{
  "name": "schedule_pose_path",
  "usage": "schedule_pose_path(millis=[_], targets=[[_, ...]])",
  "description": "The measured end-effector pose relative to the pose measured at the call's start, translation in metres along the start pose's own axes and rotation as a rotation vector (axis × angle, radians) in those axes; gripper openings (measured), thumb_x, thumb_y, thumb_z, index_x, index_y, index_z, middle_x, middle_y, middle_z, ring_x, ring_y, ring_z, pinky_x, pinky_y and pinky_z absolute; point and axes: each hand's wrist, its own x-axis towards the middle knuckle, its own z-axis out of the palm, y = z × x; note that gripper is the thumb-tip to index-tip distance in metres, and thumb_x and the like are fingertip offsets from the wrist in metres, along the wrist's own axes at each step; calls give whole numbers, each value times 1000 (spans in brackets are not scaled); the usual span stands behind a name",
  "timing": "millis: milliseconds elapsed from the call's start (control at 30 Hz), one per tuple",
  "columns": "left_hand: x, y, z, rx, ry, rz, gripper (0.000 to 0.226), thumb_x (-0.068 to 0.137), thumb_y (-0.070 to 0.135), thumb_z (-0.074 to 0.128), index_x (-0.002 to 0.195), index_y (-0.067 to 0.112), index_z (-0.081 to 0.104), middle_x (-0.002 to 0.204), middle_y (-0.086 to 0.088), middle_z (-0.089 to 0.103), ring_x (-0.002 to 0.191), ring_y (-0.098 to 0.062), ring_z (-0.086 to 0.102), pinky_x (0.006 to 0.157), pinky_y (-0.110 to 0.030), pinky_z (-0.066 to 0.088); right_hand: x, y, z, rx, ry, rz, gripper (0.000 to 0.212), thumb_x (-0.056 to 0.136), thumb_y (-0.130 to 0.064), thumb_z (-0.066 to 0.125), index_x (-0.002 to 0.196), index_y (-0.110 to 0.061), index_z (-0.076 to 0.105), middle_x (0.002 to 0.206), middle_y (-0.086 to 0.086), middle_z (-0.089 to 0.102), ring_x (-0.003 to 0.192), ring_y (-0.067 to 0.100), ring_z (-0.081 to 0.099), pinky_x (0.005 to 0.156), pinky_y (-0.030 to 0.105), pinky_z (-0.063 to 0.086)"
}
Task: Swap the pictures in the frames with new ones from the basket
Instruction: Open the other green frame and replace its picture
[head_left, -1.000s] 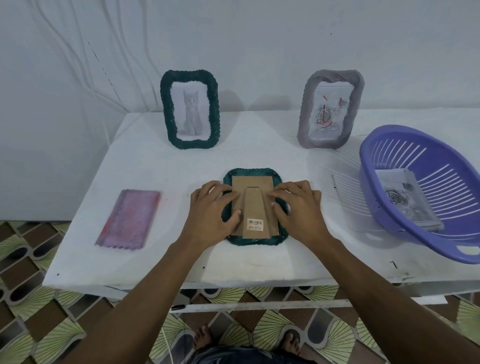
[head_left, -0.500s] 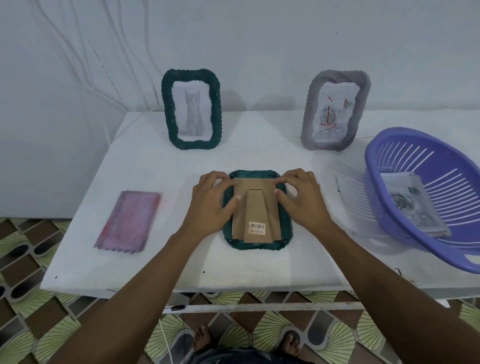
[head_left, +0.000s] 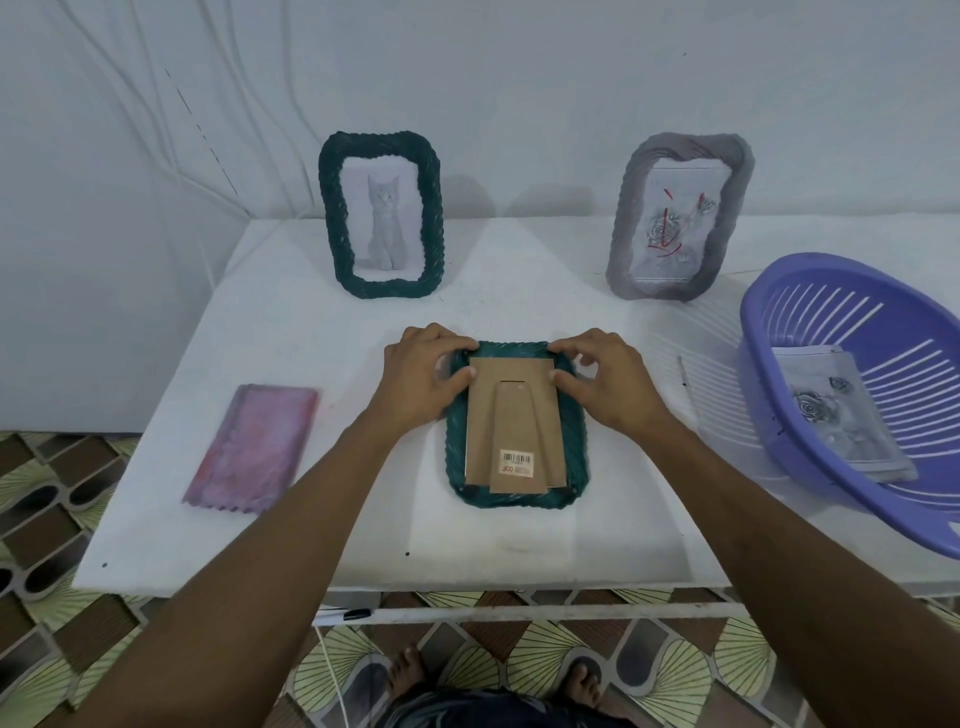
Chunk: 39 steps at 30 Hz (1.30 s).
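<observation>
Two hands are placed at the far corners of a green frame (head_left: 519, 500), which is laid face down on the white table (head_left: 311, 332) between them. The left hand (head_left: 423, 376) and right hand (head_left: 610, 382) are each curled over a corner, with thumbs pressed to the cardboard backing (head_left: 511, 384). The frame's long axis is set running away from the person, with the barcode sticker (head_left: 517, 463) end pointed toward them.
</observation>
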Motion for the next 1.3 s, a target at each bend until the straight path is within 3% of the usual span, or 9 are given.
schedule_pose_path(millis=[333,567,733,800,933,1133,1300], targets=[[4,-3,-1,-38,-30,30,23,81,42,58,101,34,66,106,12,60,110,-14,43,90,-36,25,1,5,-1,68,-27,-19,22,84,-31,70,105,-35,68,107,-10,63,97,13,49,93,51,41],[3,-1,-1,-13,-39,30,26,83,43,56,104,34,67,108,11,59,113,-18,44,89,-34,22,0,6,-1,69,-39,-40,23,85,-32,69,108,-35,67,108,-10,62,97,13,49,94,50,40],[-6,1,-9,-189,-70,-22,35,82,44,60,117,40,60,122,9,51,122,-15,40,110,-44,29,-12,0,-9,182,1,-15,29,87,-24,68,115,-32,65,116,-5,53,108,13,46,95,17,33],[-22,0,-12,-188,-86,16,38,81,39,64,119,38,61,127,9,45,123,-14,37,112,-43,30,-28,-2,-13,120,-5,-55,29,86,-23,69,113,-32,66,118,-6,52,111,14,42,95,12,28],[-66,-3,-14,-115,-129,172,42,78,44,64,119,33,65,132,13,47,124,-14,34,109,-38,29,-69,1,-21,34,-114,-174,31,82,-27,73,112,-31,68,123,-13,53,113,15,41,99,37,37],[-95,2,-12,-33,-169,186,59,71,62,63,122,35,64,136,15,49,126,-12,34,107,-36,27,-97,3,-23,-10,-199,-219,38,76,-43,76,113,-41,66,131,-16,52,117,10,41,98,45,35],[-98,7,-8,-58,-120,162,58,68,62,65,117,33,67,132,19,50,125,-8,35,104,-27,27,-96,-1,-20,-27,-190,-213,39,73,-55,71,110,-42,68,126,-19,56,116,10,44,96,53,36]])
